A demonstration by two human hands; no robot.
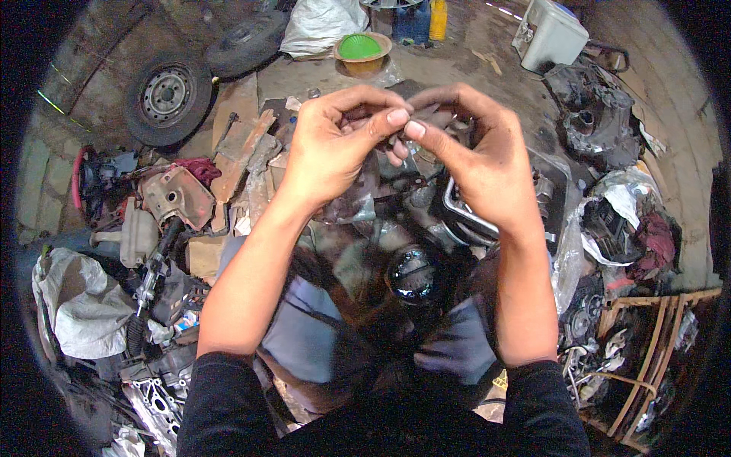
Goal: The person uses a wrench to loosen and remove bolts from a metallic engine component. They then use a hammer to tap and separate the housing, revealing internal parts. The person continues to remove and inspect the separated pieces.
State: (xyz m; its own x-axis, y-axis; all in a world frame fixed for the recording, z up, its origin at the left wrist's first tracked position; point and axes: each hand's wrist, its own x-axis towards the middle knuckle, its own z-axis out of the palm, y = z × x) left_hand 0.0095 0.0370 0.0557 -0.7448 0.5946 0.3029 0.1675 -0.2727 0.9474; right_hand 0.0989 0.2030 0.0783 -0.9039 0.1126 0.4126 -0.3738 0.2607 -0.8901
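Observation:
Both hands are raised in front of me with their fingertips meeting. My left hand is closed in a pinch, its thumb pressed to the bent fingers. Facing it, my right hand pinches as well, thumb tip close to the left thumb. Whatever lies between the fingertips is too small or hidden to name. Below the hands, between my knees, sits a dark, greasy machine part with a shiny round black piece. Under the right wrist shows a metal part with a pale rectangular rim, partly covered by that hand.
A wheel with a tyre leans at the far left. Farther back stand a white sack and a bowl with a green basin. Dark engine housings lie on the right near a white box. A wooden frame stands lower right.

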